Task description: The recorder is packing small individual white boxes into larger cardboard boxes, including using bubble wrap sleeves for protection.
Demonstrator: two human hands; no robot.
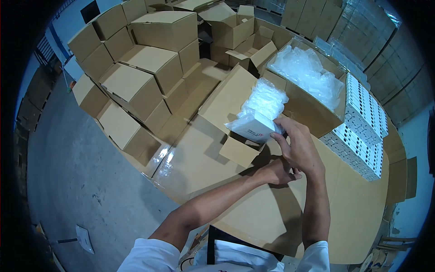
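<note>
2 hands (pixel 297 152), 1 small white box (pixel 252 129), 2 open cartons (pixel 312 109).

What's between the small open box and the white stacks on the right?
In the head view, a big cardboard box full of clear plastic bags sits between the small open box and the white stacks.

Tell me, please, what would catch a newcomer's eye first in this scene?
First, the right hand at the centre, gripping a small white box in clear wrap over an open carton, with the left hand just beneath it. Behind, a larger carton full of clear plastic bags stands out. To the left, stacked closed cartons fill the floor.
</note>
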